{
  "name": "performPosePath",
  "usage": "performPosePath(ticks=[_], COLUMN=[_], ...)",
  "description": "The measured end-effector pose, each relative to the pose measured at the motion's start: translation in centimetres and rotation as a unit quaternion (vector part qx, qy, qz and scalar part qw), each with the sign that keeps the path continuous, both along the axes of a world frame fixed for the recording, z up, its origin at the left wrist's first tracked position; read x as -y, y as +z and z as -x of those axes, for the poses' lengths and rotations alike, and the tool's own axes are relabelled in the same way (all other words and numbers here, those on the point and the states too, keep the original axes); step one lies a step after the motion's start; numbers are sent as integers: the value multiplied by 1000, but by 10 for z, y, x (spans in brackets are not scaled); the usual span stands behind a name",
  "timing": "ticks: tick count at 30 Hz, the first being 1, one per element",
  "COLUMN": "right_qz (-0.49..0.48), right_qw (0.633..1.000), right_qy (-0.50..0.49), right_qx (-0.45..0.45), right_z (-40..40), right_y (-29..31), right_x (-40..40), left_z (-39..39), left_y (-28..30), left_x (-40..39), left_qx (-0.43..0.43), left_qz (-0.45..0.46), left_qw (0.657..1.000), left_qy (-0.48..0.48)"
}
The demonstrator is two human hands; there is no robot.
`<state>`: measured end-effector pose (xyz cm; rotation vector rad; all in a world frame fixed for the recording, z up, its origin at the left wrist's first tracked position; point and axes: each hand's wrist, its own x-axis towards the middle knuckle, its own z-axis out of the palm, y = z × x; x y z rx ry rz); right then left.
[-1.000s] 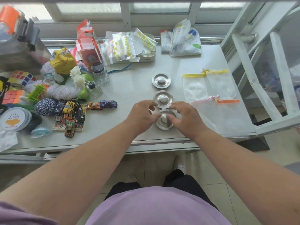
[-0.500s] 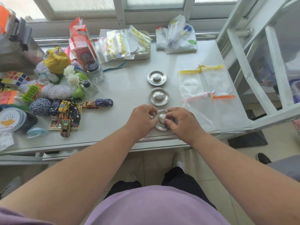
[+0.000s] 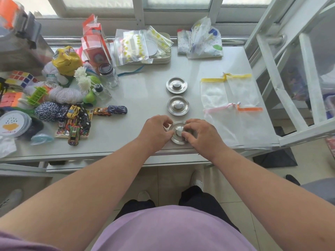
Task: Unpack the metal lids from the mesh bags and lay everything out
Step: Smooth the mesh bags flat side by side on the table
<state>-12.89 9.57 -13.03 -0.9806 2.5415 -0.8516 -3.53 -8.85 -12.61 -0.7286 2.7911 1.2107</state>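
Three round metal lids with knobs lie in a line down the middle of the grey table. The far lid (image 3: 176, 84) and the middle lid (image 3: 178, 105) lie free. The near lid (image 3: 178, 132) rests on the table close to the front edge, with my left hand (image 3: 155, 131) gripping its left rim and my right hand (image 3: 200, 135) pinching its right side by the knob. To the right, several flat white mesh bags lie side by side: two with yellow trim (image 3: 230, 91), one pink-trimmed (image 3: 220, 124), one orange-trimmed (image 3: 253, 122).
The table's left half holds toy cars (image 3: 76, 122), yarn balls, puzzle cubes, a glass jar (image 3: 108, 75) and a yellow pouch. Zip bags on a tray (image 3: 145, 48) and a printed cloth bag (image 3: 203, 40) sit at the back. A white metal frame (image 3: 290, 87) borders the right edge.
Both hands have stayed on the near lid, shifting it slightly toward the table's front edge. The camera has tilted a little; the other lids and bags have not moved.
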Motion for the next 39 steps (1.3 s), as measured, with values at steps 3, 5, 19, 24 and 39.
performPosePath(ticks=[3, 5, 19, 24, 39], right_qz=[15, 28, 57, 9, -262], right_qw=[999, 998, 995, 995, 961], right_qy=[-29, -59, -77, -85, -6], right_qx=[-5, -9, -24, -53, -83], right_z=[-1, 1, 112, 143, 188], right_y=[5, 12, 42, 27, 9], right_x=[-5, -13, -76, -74, -48], left_z=[-2, -2, 79, 126, 174], left_y=[4, 10, 36, 34, 0], left_x=[1, 1, -57, -72, -55], left_qx=[-5, -10, -45, -23, 89], left_qz=[-2, -1, 23, 95, 326], left_qw=[1000, 1000, 997, 995, 929], left_qy=[12, 14, 61, 4, -149])
